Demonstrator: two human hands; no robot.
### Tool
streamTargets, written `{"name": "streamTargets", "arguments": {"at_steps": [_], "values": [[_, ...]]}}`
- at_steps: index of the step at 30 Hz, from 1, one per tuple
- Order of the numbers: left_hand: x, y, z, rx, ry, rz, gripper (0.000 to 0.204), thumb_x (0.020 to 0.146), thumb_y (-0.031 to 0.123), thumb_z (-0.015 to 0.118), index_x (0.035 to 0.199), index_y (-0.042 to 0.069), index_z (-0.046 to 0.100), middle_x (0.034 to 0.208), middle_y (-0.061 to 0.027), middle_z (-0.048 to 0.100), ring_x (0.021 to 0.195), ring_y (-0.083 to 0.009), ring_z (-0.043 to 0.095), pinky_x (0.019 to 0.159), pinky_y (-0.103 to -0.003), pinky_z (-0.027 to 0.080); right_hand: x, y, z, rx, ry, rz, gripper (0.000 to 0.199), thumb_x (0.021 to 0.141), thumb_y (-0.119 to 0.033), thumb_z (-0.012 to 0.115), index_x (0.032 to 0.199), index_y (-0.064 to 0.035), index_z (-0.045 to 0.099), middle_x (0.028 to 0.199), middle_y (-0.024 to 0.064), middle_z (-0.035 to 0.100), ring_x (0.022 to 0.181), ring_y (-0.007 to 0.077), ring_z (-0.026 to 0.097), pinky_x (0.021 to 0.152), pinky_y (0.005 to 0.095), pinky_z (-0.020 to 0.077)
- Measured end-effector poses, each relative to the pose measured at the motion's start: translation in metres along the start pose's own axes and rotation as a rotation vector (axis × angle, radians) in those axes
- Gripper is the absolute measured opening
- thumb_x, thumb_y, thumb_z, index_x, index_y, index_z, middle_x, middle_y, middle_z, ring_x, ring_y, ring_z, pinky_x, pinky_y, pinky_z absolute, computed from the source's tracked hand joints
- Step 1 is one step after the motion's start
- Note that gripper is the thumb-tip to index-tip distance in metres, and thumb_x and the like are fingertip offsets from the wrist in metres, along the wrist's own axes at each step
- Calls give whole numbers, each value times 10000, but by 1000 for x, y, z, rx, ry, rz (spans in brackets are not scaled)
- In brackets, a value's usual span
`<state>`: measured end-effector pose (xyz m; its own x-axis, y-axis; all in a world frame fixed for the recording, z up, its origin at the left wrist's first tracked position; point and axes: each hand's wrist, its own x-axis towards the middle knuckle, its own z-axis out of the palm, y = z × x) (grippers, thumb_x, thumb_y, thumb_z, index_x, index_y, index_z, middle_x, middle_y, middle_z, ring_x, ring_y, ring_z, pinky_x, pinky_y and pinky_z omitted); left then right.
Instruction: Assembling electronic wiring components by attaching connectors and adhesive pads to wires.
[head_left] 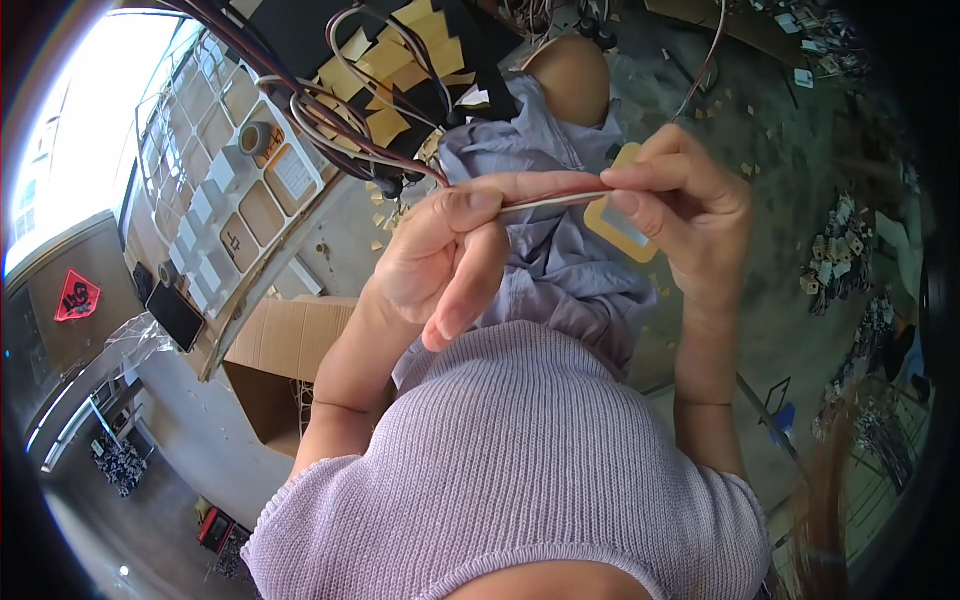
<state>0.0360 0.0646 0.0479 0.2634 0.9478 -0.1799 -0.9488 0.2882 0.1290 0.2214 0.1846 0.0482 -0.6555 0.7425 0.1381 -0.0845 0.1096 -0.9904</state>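
Note:
Thin wires (556, 201), a white one and a reddish-brown one, stretch between my two hands above my lap. My left hand (450, 255) pinches them between thumb and forefinger, its other fingers loosely curled. With thumb and fingertips, my right hand (695, 205) grips the wires farther along. A thin reddish and white strand (706, 65) rises beyond that hand toward the top edge. Behind the right fingers shows a yellow, rounded piece (627, 248) with a pale centre; whether that hand touches it I cannot tell. Past my left hand hangs a bundle of dark, brown and white wires (330, 120).
At left stands a worktop with a white compartmented board (255, 190), a tape roll (258, 138) and a dark phone (175, 315). Below it is an open cardboard box (290, 335). Yellow paper pieces (395, 75) lie on a black surface ahead. Heaps of small parts (838, 250) lie at right.

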Motion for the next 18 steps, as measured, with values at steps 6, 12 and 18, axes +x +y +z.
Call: {"name": "streamTargets", "arguments": {"at_steps": [6,12,18], "values": [[4,0,-14,74,12,-40,543,990,194,234,1414,-142,197,511,-132,584,344,-189,545,368,-225,497,2,-1,6,-356,84,-120,104,764,44,713,847,-15,693,787,3,577,605,48,502,528,180,395],[12,6,-29,824,-38,32,513,963,152,342,1442,-29,304,995,-192,668,910,-268,673,856,-344,525,5,9,8,-475,89,-157,72,793,11,700,842,-15,654,794,43,568,621,110,545,538,250,439],[23,4,-19,1751,154,290,371,752,42,697,1117,10,637,1076,-153,649,1010,-277,634,886,-356,482,-11,34,16,-642,49,-163,126,781,32,680,869,-26,612,823,66,552,671,189,576,553,278,457]]}}
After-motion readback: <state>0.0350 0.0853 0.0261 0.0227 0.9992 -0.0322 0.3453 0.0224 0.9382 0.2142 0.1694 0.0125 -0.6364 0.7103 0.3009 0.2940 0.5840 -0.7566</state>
